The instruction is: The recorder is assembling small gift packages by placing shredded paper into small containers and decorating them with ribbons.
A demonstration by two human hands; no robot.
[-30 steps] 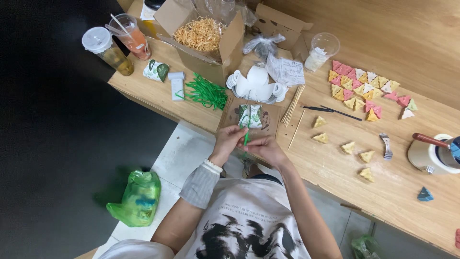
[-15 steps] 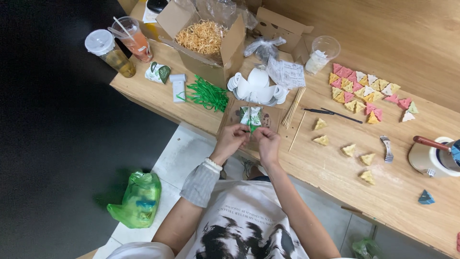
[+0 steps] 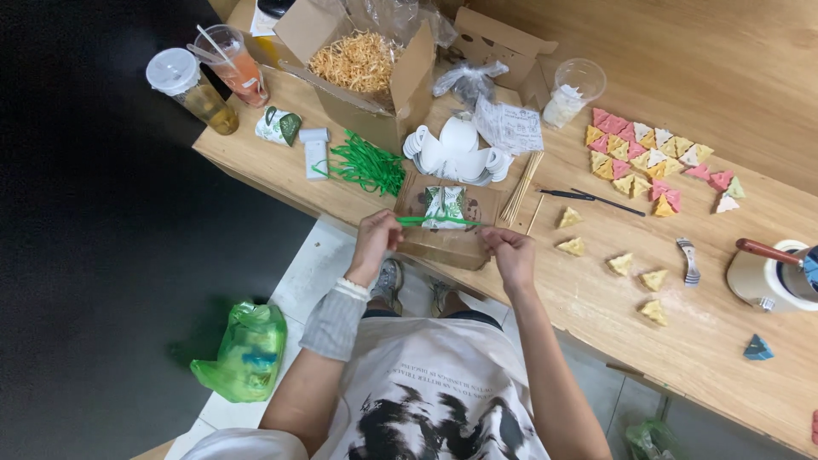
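Here, the left hand [image 3: 375, 241] and right hand [image 3: 509, 252] each pinch one end of a green tie [image 3: 436, 221], stretched taut over a small wrapped packet [image 3: 445, 204] on the wooden worktop [image 3: 596, 290].

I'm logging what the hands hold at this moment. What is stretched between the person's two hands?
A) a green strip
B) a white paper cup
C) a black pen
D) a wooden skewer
A: the left hand and right hand each pinch an end of a thin green strip, pulled taut over a small brown packet.
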